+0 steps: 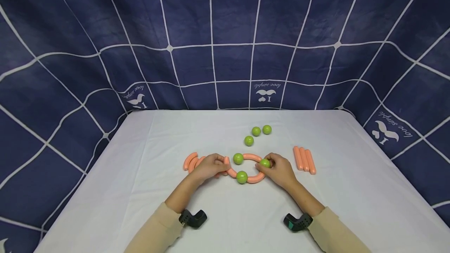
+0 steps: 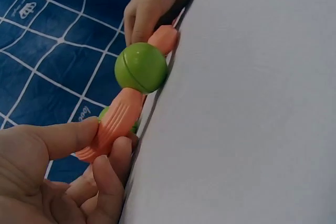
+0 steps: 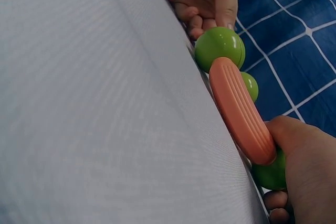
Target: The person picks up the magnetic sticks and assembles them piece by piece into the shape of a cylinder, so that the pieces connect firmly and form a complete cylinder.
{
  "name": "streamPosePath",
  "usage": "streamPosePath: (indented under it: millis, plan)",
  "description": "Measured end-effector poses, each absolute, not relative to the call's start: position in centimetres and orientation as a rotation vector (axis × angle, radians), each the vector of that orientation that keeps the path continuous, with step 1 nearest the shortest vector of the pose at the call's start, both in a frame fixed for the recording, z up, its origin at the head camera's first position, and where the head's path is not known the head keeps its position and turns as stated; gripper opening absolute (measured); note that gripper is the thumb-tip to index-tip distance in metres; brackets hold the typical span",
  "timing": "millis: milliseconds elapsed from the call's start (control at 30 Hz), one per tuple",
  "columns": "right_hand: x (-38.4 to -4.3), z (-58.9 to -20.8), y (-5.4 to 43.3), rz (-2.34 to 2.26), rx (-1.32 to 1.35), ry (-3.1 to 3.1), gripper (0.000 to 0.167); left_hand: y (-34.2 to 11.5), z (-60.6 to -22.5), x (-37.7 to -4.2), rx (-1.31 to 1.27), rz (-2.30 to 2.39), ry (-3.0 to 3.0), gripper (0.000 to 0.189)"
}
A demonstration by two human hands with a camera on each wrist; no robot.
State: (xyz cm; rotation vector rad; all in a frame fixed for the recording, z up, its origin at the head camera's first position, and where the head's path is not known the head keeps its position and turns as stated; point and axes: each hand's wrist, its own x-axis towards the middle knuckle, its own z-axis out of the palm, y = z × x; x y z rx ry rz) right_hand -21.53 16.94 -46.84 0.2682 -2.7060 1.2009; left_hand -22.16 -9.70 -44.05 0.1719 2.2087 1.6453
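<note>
Curved orange rods and green balls form an open ring on the table. My left hand (image 1: 210,166) pinches the left curved rod (image 2: 116,121) between thumb and fingers. The other end of that rod meets the front green ball (image 1: 241,177). A second curved rod (image 3: 241,111) runs from this ball to the right green ball (image 1: 265,163), which my right hand (image 1: 280,170) grips with thumb and fingers. A third curved rod (image 1: 251,156) links the right ball with the back green ball (image 1: 238,158). Between the back ball and the left rod there is a gap.
Three loose green balls (image 1: 256,131) lie farther back. Several straight orange rods (image 1: 304,159) lie side by side to the right. More curved rods (image 1: 190,161) lie at the left, partly behind my left hand. A dark blue gridded curtain (image 1: 232,61) hangs behind the white table (image 1: 158,136).
</note>
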Motion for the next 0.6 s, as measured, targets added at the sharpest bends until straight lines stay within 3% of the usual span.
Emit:
streamPosePath:
  millis: [600]
  plan:
    - [-21.6,-47.0,17.1,1.204,0.284,-2.709,0.028,-7.9,-44.1,-21.1,0.230,1.657,2.321,0.025]
